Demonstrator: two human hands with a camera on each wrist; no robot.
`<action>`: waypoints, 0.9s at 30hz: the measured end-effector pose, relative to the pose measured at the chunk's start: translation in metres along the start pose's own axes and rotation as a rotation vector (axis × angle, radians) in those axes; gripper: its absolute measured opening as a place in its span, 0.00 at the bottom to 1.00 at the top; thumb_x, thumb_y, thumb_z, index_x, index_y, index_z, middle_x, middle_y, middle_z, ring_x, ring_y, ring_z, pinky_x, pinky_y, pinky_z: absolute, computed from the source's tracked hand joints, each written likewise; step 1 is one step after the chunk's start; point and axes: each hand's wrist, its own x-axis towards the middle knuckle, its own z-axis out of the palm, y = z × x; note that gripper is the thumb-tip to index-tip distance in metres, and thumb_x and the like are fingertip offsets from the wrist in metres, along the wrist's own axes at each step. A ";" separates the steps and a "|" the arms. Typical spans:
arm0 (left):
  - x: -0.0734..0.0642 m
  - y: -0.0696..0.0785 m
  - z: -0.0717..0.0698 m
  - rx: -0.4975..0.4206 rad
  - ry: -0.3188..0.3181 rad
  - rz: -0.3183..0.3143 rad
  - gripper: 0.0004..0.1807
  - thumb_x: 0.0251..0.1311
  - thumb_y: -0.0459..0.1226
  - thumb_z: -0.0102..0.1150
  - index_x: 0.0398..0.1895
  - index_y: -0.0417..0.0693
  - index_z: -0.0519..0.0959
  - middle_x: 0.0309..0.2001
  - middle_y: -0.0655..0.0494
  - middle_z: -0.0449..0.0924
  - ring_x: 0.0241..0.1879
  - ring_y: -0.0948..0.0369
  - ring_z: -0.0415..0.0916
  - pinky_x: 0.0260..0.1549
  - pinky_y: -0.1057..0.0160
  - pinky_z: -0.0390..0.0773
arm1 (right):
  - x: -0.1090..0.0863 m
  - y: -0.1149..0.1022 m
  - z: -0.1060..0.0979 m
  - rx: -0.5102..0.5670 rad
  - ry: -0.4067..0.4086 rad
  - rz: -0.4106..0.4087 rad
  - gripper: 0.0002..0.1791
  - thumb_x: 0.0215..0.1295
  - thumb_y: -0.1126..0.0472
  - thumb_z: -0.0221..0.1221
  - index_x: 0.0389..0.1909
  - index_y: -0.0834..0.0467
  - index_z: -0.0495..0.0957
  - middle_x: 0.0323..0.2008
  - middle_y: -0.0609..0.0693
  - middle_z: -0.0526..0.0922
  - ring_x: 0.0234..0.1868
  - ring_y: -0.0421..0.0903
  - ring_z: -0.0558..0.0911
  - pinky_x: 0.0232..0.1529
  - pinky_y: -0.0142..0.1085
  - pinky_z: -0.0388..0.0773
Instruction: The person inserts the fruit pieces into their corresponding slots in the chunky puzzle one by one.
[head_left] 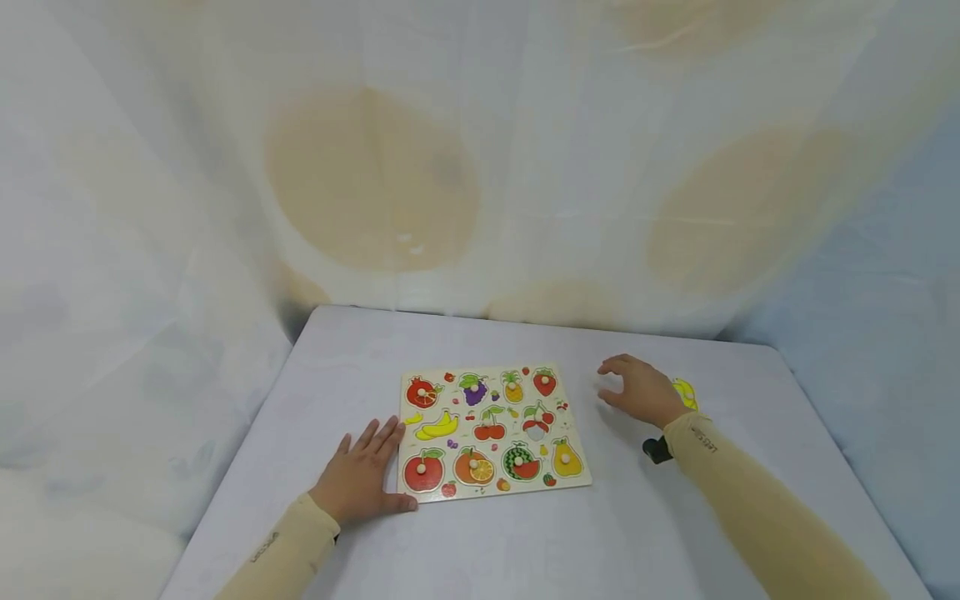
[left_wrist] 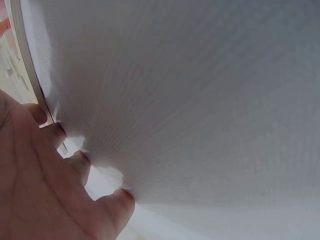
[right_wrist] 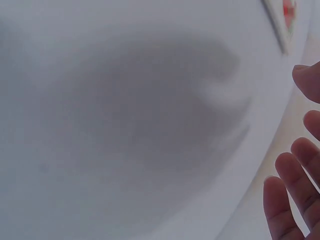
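Observation:
A wooden fruit puzzle board (head_left: 465,372) lies flat on the table, with several knobbed fruit pieces seated in it. My left hand (head_left: 362,477) rests spread at the board's left edge, its thumb by the near left corner. In the left wrist view, the fingers (left_wrist: 116,207) of that hand reach down to the tabletop beside the board's edge. To the right of the board, my right hand (head_left: 641,392) hovers over the table with relaxed, slightly bent fingers and nothing in them. Behind its wrist lies a yellow banana piece (head_left: 685,393), partly hidden by the arm.
The banana place (head_left: 437,427) on the board shows a yellow banana picture without a knob. A white cloth covers the table (head_left: 480,550). Patterned fabric (head_left: 525,167) hangs behind the table and along both sides. A black wrist camera (head_left: 657,451) shows under the right wrist.

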 end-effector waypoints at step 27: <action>0.001 -0.002 0.003 0.005 0.000 0.002 0.68 0.40 0.75 0.62 0.79 0.48 0.53 0.79 0.51 0.50 0.76 0.45 0.44 0.67 0.32 0.49 | -0.055 0.101 -0.004 0.009 0.039 0.304 0.32 0.61 0.54 0.67 0.59 0.71 0.73 0.56 0.73 0.73 0.57 0.70 0.73 0.57 0.64 0.69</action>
